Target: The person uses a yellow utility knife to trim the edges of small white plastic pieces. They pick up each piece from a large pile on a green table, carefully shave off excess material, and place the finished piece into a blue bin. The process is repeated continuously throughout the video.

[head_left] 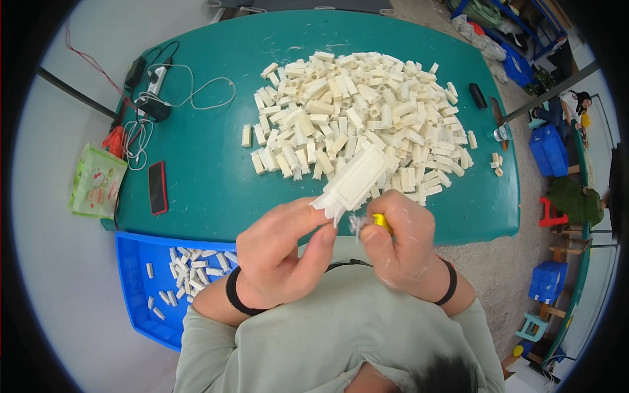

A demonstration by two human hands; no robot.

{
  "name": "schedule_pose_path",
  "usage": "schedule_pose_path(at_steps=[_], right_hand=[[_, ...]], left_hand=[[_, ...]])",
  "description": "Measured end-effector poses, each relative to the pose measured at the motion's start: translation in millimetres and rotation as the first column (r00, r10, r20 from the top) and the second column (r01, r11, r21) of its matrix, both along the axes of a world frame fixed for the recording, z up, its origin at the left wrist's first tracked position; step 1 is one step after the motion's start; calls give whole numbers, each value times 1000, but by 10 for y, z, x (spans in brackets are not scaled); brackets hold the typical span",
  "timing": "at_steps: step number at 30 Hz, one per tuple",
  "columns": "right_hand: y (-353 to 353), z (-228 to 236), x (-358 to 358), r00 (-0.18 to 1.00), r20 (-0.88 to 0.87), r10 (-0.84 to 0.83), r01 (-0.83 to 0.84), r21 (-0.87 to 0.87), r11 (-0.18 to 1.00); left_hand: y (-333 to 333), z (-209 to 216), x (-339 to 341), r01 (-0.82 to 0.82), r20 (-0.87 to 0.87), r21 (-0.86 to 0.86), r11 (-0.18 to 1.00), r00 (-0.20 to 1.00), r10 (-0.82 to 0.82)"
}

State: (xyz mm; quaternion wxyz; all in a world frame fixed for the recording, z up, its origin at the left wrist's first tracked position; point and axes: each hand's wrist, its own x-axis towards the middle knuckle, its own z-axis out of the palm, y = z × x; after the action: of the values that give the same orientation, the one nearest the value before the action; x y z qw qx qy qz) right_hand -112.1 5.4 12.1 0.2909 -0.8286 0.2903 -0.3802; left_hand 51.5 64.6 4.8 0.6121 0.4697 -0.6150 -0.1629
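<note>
My left hand point(282, 252) grips a cream-coloured, box-shaped moulded piece point(357, 175) by its ragged lower end, its long body tilted up to the right. Thin jagged flaps stick out at that end, close to my fingertips. Closed around a small tool with a yellow handle point(382, 223), my right hand point(406, 245) is just to the right of the piece. The tool's working tip is blurred, so its exact kind is unclear. Beyond both hands a large heap of similar cream pieces point(341, 98) covers the middle of the green table point(209, 203).
A blue bin point(141, 314) with several pieces stands at the lower left. On the table lie a phone point(158, 188), a power strip point(156, 82) with cables, and a black object point(477, 95). A patterned bag point(98, 180) hangs at left. Another person point(576, 108) is far right.
</note>
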Motion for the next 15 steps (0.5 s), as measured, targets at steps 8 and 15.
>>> schedule_pose_path(at_steps=[8, 15], right_hand=[[-10, 3, -11, 910, 362, -200, -70, 613, 787], [-119, -140, -47, 986, 163, -31, -9, 241, 971]], left_hand=[[16, -154, 107, 382, -490, 151, 911, 830, -267], [-145, 8, 126, -36, 234, 166, 985, 972, -4]])
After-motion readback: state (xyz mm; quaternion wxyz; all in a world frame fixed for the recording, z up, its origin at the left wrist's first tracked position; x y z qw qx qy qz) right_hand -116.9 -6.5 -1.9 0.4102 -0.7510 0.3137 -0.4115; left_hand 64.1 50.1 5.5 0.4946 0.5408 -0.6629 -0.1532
